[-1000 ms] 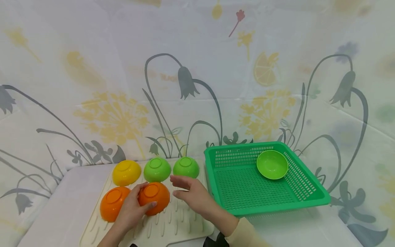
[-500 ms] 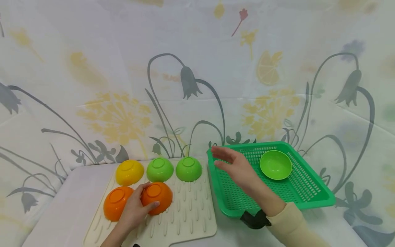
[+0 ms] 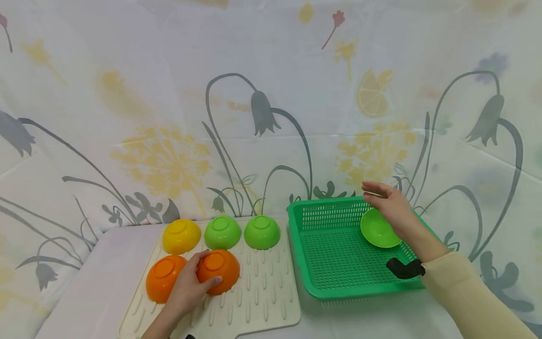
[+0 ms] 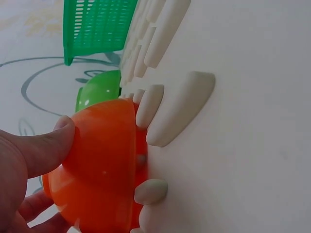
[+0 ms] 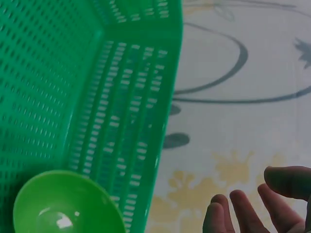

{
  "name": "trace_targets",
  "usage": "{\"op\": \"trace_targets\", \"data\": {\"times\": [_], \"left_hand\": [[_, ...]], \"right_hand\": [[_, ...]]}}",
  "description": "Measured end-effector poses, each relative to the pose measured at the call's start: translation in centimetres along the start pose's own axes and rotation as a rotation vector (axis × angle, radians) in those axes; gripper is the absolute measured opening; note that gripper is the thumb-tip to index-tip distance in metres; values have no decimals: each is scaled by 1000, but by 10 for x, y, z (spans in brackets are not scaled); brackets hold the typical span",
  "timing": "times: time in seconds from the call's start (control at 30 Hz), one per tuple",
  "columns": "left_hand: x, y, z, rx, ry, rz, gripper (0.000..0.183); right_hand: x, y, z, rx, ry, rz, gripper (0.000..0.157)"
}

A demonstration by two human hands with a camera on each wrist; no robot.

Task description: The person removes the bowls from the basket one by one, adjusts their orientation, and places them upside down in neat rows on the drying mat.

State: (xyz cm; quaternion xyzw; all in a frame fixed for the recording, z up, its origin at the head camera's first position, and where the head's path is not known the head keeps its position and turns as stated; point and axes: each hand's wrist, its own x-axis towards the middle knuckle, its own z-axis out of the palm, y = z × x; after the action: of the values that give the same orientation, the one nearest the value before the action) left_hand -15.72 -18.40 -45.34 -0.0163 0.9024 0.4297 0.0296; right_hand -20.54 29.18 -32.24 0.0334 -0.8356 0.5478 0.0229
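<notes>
My left hand (image 3: pixel 188 286) holds an upside-down orange bowl (image 3: pixel 223 275) near the middle of a cream drying mat (image 3: pixel 271 301). In the left wrist view, the thumb lies on one side of the bowl and the fingers reach around the other; its rim sits against the mat's ridges. My right hand (image 3: pixel 394 209) is raised over the far right of a green basket (image 3: pixel 315 293), fingers extended and holding nothing. Below that hand, a light green bowl (image 3: pixel 374 230) lies in the basket, mouth up and partly hidden in the head view.
A second orange bowl (image 3: pixel 158 285) stands upside down just left of my left hand. Behind are an upturned yellow bowl (image 3: pixel 182 237) and two upturned green bowls, one centre (image 3: pixel 223 233) and one right (image 3: pixel 262 233). A flower-patterned cloth (image 3: pixel 271 155) rises behind the table.
My right hand has moved right and away from beside the held orange bowl, across to the far side of the basket. The left hand stays on its bowl; the head view has shifted slightly.
</notes>
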Motion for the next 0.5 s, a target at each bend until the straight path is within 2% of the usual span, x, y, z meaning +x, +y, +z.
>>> {"op": "trace_targets", "data": {"times": [0.13, 0.27, 0.5], "left_hand": [[0, 0, 0, 1, 1, 1, 73], [0, 0, 1, 5, 6, 4, 72], [0, -1, 1, 11, 11, -1, 73]], "right_hand": [[6, 20, -23, -93, 78, 43, 53], [6, 37, -39, -152, 109, 103, 54], [7, 56, -48, -210, 61, 190, 54]]}}
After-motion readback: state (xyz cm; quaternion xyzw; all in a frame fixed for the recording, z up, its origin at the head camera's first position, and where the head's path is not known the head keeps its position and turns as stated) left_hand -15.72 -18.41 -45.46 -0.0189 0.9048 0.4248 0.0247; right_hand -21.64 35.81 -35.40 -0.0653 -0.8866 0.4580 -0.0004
